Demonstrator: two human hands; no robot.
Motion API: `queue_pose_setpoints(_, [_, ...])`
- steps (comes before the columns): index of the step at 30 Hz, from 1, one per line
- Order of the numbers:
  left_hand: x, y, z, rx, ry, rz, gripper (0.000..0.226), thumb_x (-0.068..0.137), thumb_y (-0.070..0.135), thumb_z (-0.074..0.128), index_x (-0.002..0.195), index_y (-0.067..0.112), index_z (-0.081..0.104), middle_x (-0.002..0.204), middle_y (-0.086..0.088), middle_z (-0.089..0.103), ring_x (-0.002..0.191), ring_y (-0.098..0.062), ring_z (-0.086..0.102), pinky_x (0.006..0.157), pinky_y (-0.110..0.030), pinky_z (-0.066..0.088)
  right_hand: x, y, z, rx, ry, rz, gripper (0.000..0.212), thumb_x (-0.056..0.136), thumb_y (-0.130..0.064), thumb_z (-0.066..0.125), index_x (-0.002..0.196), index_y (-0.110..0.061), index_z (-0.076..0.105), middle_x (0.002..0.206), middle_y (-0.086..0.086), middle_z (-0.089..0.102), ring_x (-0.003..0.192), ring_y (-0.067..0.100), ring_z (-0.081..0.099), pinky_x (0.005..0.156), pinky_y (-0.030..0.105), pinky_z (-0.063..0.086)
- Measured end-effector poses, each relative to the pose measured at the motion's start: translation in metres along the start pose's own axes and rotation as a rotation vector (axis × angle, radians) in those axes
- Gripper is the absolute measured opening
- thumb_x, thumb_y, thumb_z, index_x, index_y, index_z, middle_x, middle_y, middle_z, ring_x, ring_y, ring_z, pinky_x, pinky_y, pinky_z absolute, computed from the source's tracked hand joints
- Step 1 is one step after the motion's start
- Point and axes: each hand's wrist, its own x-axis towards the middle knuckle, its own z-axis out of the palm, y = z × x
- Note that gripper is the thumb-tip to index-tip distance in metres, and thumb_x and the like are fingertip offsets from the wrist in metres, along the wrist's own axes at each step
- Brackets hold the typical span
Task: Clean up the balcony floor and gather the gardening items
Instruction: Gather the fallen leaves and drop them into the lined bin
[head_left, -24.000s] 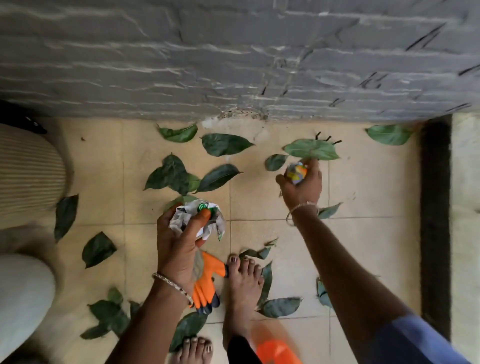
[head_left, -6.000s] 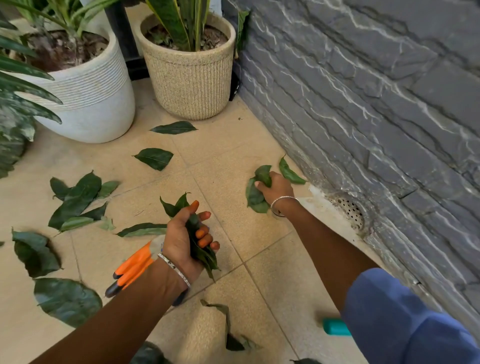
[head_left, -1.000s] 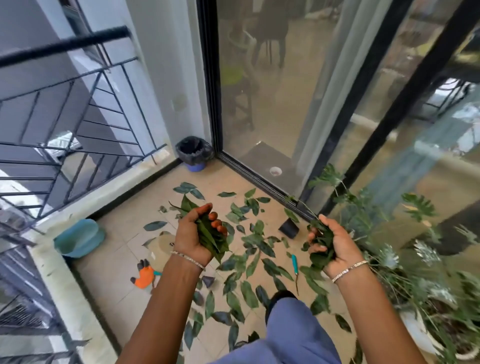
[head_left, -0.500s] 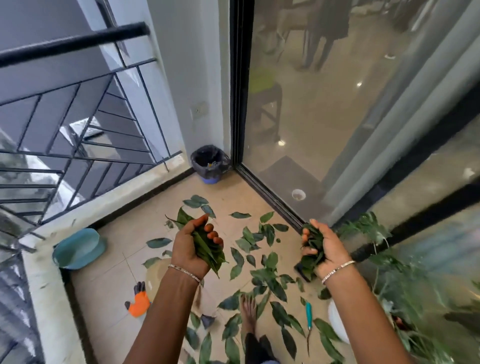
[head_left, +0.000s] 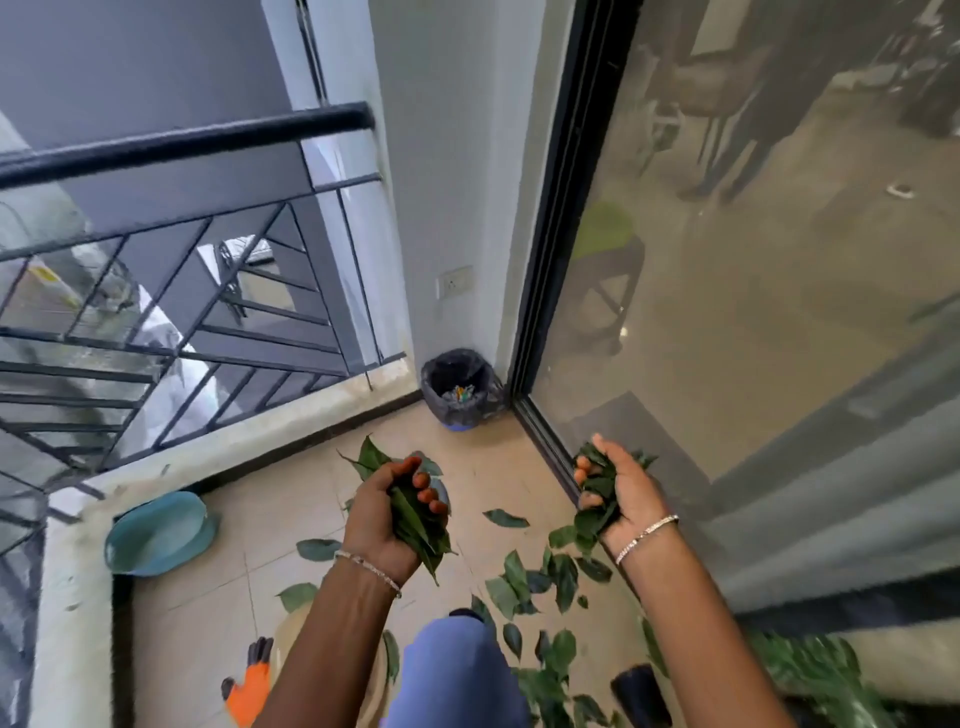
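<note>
Bin looks closer now, left hand and right hand both curled round leaf bunches; sticking-out leaves could drop before reaching it.

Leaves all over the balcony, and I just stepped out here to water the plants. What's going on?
A person is clearing leaves by hand. The left hand grips one bunch and the right hand grips a second bunch, both held out toward the lined bin in the corner. Loose leaves lie on the floor, and an orange glove lies at lower left.
</note>
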Motion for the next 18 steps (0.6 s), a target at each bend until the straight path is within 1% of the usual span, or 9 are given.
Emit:
queue_pose_setpoints(5, [0.067, 0.038, 0.029, -0.02, 0.005, 0.028, 0.001, 0.079, 0.014, 0.057, 0.078, 0.013, 0.057, 0.062, 0.0, 0.043, 0.044, -0.014, 0.04, 0.043, -0.021, 0.04, 0.069, -0.022, 0.059, -0.057, 0.002, 0.012, 0.018, 0.089, -0.022, 0.067, 0.077, -0.014, 0.057, 0.056, 0.002, 0.058, 0.041, 0.01, 0.052, 0.03, 0.015, 0.03])
queue_pose_setpoints(9, [0.141, 0.073, 0.046, -0.006, 0.09, 0.009, 0.01, 0.089, 0.014, 0.053, 0.08, 0.013, 0.057, 0.061, -0.001, 0.043, 0.043, -0.014, 0.04, 0.043, -0.02, 0.039, 0.136, -0.038, 0.106, -0.085, 0.032, 0.028, 0.016, 0.088, -0.021, 0.069, 0.078, -0.015, 0.058, 0.059, 0.002, 0.058, 0.044, 0.011, 0.053, 0.031, 0.017, 0.032])
queue_pose_setpoints(15, [0.263, 0.125, 0.074, 0.07, 0.22, -0.105, 0.011, 0.092, 0.015, 0.051, 0.081, 0.014, 0.054, 0.062, -0.001, 0.04, 0.044, -0.014, 0.038, 0.04, -0.021, 0.038, 0.232, -0.068, 0.177, -0.131, 0.108, 0.098, 0.016, 0.087, -0.022, 0.07, 0.077, -0.015, 0.059, 0.06, 0.002, 0.057, 0.044, 0.012, 0.052, 0.032, 0.017, 0.034])
queue_pose_setpoints(18, [0.336, 0.141, 0.081, 0.17, 0.28, -0.171, 0.019, 0.092, 0.016, 0.053, 0.073, 0.014, 0.05, 0.058, -0.001, 0.04, 0.04, -0.014, 0.038, 0.038, -0.021, 0.038, 0.285, -0.077, 0.205, -0.131, 0.119, 0.103, 0.016, 0.085, -0.023, 0.072, 0.077, -0.015, 0.06, 0.063, 0.004, 0.058, 0.046, 0.013, 0.052, 0.032, 0.018, 0.035])
